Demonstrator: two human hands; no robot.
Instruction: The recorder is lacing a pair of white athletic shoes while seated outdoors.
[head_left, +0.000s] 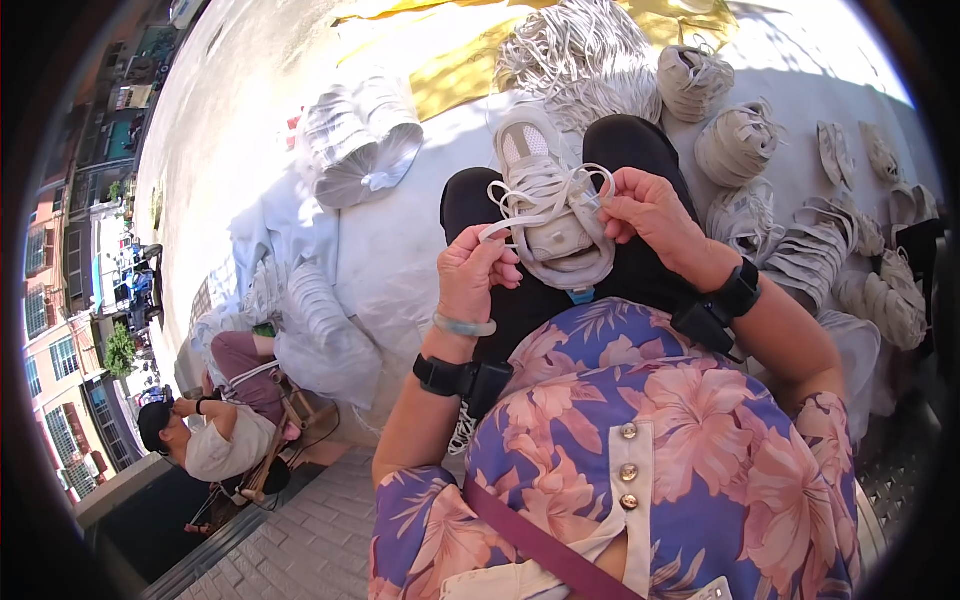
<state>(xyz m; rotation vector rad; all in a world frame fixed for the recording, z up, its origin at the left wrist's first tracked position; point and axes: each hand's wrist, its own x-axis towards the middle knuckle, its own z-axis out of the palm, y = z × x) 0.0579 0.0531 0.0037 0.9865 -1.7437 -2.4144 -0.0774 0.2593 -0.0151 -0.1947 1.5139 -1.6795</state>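
Note:
A white and beige sneaker (560,235) rests across my lap between my dark-trousered knees, its toe pointing away from me. White laces run loosely through its eyelets and loop out on both sides. To the left of the shoe opening, my left hand (474,274) is closed in a pinch on one stretch of shoelace (515,222). My right hand (648,212) pinches the lace on the other side, close to the shoe's upper edge. Both forearms come in from below, with black bands on the wrists.
A heap of loose white laces (580,55) lies beyond my knees on yellow sheeting (455,80). Stacked pale shoes (735,145) stand to the right. A clear bag of shoes (362,140) sits at far left. Another person (225,435) sits at the lower left.

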